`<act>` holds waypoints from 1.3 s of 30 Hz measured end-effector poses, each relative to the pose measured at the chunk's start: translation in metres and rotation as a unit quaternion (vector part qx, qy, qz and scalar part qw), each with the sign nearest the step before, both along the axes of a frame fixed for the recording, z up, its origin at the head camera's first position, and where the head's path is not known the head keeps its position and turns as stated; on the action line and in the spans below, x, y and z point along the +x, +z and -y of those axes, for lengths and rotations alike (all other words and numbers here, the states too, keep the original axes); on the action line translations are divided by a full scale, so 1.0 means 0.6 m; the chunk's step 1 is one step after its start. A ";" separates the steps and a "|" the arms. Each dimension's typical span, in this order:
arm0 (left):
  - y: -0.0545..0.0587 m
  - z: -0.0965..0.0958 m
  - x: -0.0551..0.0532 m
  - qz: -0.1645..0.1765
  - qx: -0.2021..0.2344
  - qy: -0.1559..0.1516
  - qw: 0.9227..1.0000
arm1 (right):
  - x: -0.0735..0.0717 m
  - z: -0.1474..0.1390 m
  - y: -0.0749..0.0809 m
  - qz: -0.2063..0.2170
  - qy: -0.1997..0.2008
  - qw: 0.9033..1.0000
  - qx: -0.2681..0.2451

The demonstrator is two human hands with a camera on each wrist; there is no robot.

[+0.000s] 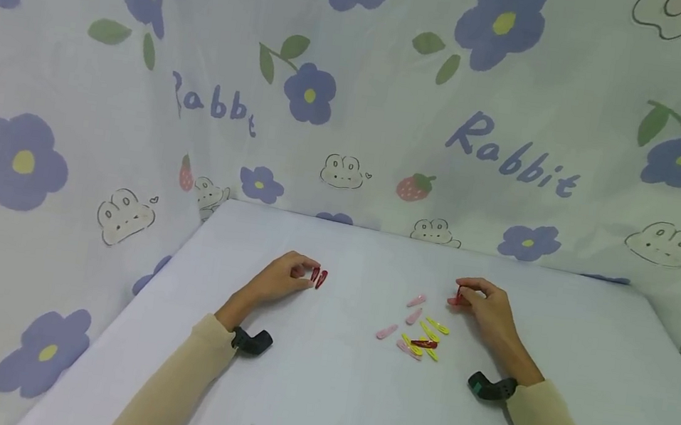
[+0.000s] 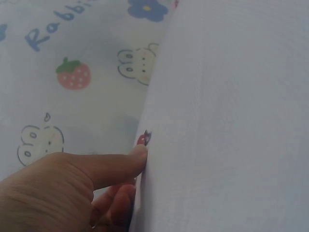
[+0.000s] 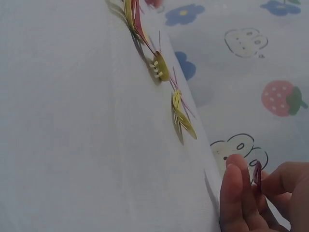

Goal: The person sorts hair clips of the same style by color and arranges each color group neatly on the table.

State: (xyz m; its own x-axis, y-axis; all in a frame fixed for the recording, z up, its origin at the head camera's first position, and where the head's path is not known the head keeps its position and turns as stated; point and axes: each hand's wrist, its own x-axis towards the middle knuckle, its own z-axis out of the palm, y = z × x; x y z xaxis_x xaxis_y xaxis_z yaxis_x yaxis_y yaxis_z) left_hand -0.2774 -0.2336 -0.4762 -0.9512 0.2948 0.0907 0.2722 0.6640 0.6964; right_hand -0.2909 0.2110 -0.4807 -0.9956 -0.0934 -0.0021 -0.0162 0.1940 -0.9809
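On the left of the white table, my left hand pinches a red snap hair clip between thumb and index finger. A second red clip lies right beside it. In the left wrist view the thumb of the left hand covers most of the red clip. My right hand holds another red hair clip by its fingertips, just above the table at the right. The right wrist view has this clip upright between thumb and fingers of the right hand.
Between the hands, nearer the right one, lies a loose group of yellow clips, pink clips and one red clip, some overlapping. A patterned cloth hangs behind the table and along its left side.
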 end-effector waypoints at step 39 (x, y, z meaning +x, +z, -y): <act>0.002 -0.002 -0.002 0.021 0.000 0.010 1.000 | 0.008 0.010 -0.007 -0.048 -0.028 0.996 0.075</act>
